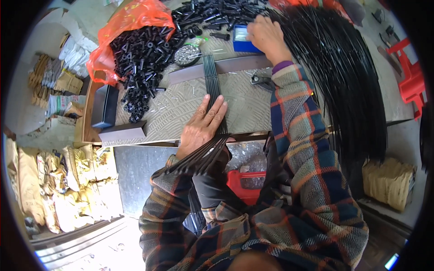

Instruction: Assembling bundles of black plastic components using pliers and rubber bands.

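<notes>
The step in hand appears to be steadying a flat row of black rods (210, 74) while small parts are taken from the blue box (239, 46). The row lies at the middle of the patterned work surface (181, 108), its far end across the grey bar (237, 65); its near ends pass over the table edge and fan out above the left forearm. The left hand (199, 128) is palm down, fingers extended and slightly parted, resting on the row without clenching it. The right hand (266, 36) is at the far side, fingers bent over the right part of the blue box; whether the fingertips grasp a piece cannot be told. The next move likely calls for light left-hand pressure, holding the rods parallel, and a precise right-hand pinch.
</notes>
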`<state>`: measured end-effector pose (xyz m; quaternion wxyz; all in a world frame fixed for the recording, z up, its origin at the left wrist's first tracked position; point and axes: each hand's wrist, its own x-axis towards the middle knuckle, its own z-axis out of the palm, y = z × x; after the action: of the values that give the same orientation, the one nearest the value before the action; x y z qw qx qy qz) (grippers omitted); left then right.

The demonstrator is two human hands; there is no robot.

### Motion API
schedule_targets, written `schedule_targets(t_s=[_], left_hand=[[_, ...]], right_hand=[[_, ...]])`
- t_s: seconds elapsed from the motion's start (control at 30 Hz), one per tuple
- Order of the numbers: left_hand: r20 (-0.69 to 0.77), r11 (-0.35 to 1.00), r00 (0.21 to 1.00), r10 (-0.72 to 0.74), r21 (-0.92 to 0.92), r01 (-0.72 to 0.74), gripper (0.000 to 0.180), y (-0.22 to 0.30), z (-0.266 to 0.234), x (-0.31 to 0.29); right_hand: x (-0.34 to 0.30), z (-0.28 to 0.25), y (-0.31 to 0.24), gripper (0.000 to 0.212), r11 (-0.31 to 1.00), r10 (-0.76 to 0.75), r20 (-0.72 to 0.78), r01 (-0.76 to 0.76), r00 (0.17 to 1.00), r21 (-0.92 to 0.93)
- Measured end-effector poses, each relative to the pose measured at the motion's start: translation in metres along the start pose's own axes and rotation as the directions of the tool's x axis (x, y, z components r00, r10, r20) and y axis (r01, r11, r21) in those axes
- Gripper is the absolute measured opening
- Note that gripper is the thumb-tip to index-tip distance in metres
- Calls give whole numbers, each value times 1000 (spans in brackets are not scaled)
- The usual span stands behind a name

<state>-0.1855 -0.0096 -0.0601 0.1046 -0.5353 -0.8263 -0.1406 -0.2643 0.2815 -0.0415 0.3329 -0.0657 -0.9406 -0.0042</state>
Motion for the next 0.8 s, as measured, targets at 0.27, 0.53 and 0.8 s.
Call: schedule_targets(t_s=[0.27,0.53,0.8], left_hand=[[-65,998,996,67,14,-66,80,-1,7,-13],[-103,996,992,72,67,-65,96,-2,8,-17],[-154,237,980,-122,-964,-122,47,39,-117,3]], right_hand=[[-7,0,12,4,993,-18,-130,34,991,118],[-50,-148,-57,13,321,111,105,-136,988,937],[-112,-255,-116,17,739,-318,-279,421,906,526]])
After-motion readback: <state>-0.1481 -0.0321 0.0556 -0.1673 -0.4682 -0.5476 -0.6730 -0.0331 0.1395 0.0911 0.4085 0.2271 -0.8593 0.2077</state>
